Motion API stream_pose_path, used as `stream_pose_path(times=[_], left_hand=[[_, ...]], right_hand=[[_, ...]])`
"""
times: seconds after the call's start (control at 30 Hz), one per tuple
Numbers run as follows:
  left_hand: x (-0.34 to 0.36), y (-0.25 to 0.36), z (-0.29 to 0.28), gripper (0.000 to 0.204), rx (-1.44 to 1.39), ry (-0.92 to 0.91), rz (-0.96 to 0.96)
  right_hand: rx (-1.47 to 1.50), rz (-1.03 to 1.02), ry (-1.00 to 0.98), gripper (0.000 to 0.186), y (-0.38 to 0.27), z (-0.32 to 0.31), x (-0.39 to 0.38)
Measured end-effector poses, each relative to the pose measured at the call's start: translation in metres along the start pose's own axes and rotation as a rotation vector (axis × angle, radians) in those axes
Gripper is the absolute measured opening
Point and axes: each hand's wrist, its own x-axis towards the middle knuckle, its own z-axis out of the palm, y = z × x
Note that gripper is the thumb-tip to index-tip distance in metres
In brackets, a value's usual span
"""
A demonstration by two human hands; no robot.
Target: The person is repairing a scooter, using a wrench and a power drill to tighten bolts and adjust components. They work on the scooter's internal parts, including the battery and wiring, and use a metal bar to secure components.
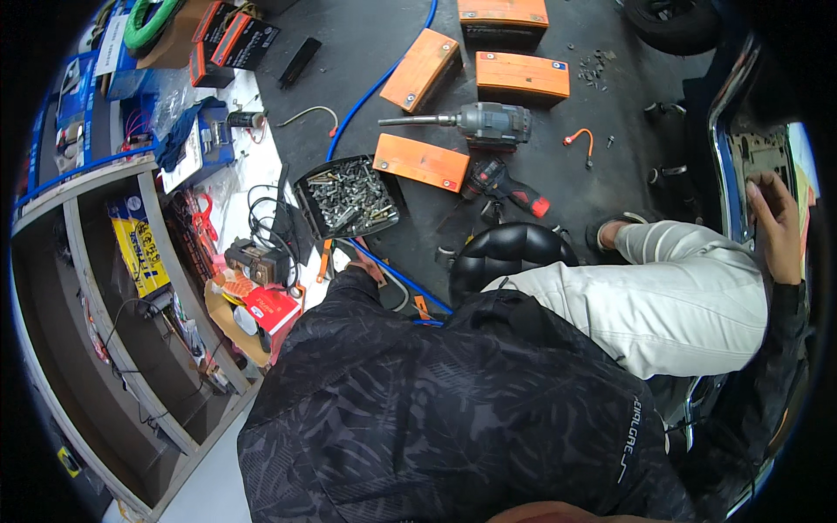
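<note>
My right hand [779,218] is raised at the far right, its fingers bent and tips close together against a metal panel [748,161] on a vehicle-like frame. Whatever is between those fingertips is too small to make out. At the end of a black sleeve, my left hand [373,264] shows only in part, just below a black tray [324,228] heaped with metal bolts and fittings. Its fingers are mostly hidden. A blue hose [410,286] and an orange strap-like piece [325,259] lie close to it.
Orange-topped batteries [420,162] stand on the dark floor around a grey impact wrench [494,125] and a cordless driver [510,187]. A round black stool [510,248] is beside my leg. Shelves [96,288] line the left. Loose screws [595,68] and a tyre [671,26] lie farther off.
</note>
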Motion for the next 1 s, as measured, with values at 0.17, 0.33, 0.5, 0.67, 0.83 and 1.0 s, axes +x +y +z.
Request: stream_pose_path(times=[0.17, 0.33, 0.5, 0.67, 0.83, 1.0], left_hand=[[0.013, 0.001, 0.006, 0.056, 0.036, -0.038, 0.021], [0.047, -0.02, 0.012, 0.062, 0.101, -0.065, 0.051], [0.063, -0.05, 0.0, 0.069, -0.383, -0.053, -0.118], [-0.004, -0.046, -0.048, 0.073, -0.193, 0.278, -0.069], [-0.056, -0.036, -0.097, 0.058, 0.027, 0.458, 0.032], [-0.084, -0.111, -0.117, 0.058, 0.167, 0.403, 0.027]], right_hand=[[0.039, 0.001, -0.024, 0.031, -0.01, 0.004, -0.006], [0.104, -0.045, -0.019, 0.027, -0.021, 0.006, -0.004], [0.084, -0.052, -0.028, 0.026, -0.029, 0.009, -0.003], [0.091, -0.054, 0.024, 0.025, -0.035, 0.012, -0.002], [0.131, -0.111, -0.02, 0.025, -0.035, 0.008, -0.006], [0.153, -0.149, 0.031, 0.027, -0.029, 0.006, -0.017]])
